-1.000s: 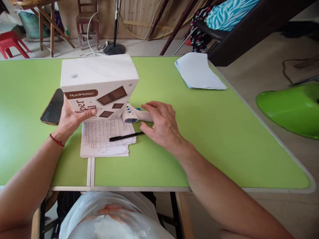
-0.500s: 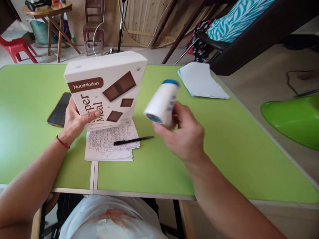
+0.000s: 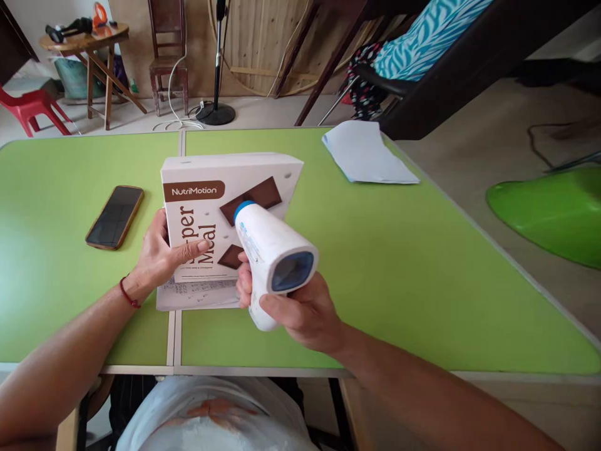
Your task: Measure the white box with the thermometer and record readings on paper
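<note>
My left hand (image 3: 162,257) grips a white and brown NutriMotion box (image 3: 263,169) by its lower left side, thumb across the front. The box stands roughly upright over the table, its printed face toward me. In my right hand (image 3: 300,307) is a white infrared thermometer (image 3: 277,241) with a blue rim, fingers wrapped round its handle. Its blue-rimmed end is in front of the box and its dark display end faces me; whether it touches the box I cannot tell. Handwritten papers (image 3: 201,298) lie beneath the box, mostly hidden.
The green table (image 3: 399,269) has a metal seam. A phone (image 3: 115,217) lies on the left, folded white papers (image 3: 369,153) at the far right. Beyond are a green chair (image 3: 549,213), a red stool (image 3: 35,106), a stand (image 3: 216,113) and a seated person's patterned clothing (image 3: 422,44).
My right hand has brought the thermometer left and turned it, so its blue-rimmed end is before the box. The box is lower and farther right in view. The pen is now hidden.
</note>
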Tool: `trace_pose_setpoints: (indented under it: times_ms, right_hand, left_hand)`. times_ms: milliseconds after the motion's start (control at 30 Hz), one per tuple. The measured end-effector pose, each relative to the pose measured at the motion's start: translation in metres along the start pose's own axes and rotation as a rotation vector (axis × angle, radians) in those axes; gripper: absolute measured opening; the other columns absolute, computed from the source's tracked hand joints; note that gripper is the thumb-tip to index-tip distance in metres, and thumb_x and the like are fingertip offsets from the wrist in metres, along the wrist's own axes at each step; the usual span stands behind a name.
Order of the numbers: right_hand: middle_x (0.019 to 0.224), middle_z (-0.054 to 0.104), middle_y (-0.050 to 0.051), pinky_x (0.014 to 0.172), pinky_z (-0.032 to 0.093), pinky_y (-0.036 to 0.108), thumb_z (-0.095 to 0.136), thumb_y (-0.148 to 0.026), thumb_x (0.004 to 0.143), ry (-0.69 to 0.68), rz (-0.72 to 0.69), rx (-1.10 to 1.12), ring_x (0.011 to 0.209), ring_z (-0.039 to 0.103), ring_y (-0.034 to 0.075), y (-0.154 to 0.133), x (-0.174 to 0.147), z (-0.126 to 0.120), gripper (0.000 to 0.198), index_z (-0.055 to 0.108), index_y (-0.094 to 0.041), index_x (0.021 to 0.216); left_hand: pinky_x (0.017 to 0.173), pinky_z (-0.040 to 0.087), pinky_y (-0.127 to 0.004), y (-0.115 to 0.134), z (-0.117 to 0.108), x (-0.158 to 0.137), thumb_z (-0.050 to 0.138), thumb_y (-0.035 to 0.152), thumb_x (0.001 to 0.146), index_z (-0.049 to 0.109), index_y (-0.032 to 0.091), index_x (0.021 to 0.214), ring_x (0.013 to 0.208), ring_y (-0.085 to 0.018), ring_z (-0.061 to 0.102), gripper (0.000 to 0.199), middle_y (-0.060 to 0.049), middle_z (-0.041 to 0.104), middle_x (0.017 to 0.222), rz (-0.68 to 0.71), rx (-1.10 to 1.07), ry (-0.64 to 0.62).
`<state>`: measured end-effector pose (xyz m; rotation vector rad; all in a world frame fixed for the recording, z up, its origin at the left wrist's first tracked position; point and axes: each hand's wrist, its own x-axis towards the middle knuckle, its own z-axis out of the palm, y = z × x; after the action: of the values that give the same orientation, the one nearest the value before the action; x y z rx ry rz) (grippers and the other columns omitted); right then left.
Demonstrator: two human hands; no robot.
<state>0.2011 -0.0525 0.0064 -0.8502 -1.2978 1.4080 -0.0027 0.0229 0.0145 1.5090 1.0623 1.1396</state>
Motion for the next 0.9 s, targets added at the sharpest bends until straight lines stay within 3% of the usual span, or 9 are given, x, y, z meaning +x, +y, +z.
trace_pose_setpoints:
  times_ms: [233,667,900]
  right_hand:
    - [0.079,0.059,0.002,0.058,0.050,0.033,0.067,-0.043,0.082,-0.035,-0.085,0.011,0.064,0.057,0.015,-0.0026,0.0035,0.0025,0.027,0.055,-0.022,0.094]
    - [0.080,0.060,0.002,0.059,0.051,0.032,0.069,-0.039,0.083,-0.086,-0.077,0.100,0.066,0.057,0.014,-0.0029,0.0024,0.0031,0.024,0.058,-0.021,0.094]
    - [0.071,0.054,-0.001,0.054,0.047,0.029,0.068,-0.041,0.083,-0.089,-0.061,0.106,0.059,0.050,0.012,-0.0048,0.0038,0.0031,0.025,0.056,-0.021,0.089]
  left_hand:
    - [0.069,0.057,-0.041,0.0029,0.0015,-0.0003,0.087,0.042,0.062,0.056,0.016,0.105,0.085,-0.027,0.067,0.058,-0.010,0.069,0.100,-0.030,-0.032,-0.009]
    - [0.070,0.055,-0.041,0.0072,0.0026,-0.0012,0.090,0.044,0.056,0.055,0.016,0.104,0.087,-0.029,0.065,0.066,-0.011,0.068,0.099,-0.063,-0.024,0.024]
    - [0.073,0.053,-0.043,0.0086,0.0030,-0.0010,0.088,0.043,0.058,0.054,0.015,0.104,0.088,-0.029,0.065,0.065,-0.011,0.067,0.099,-0.081,-0.020,0.018]
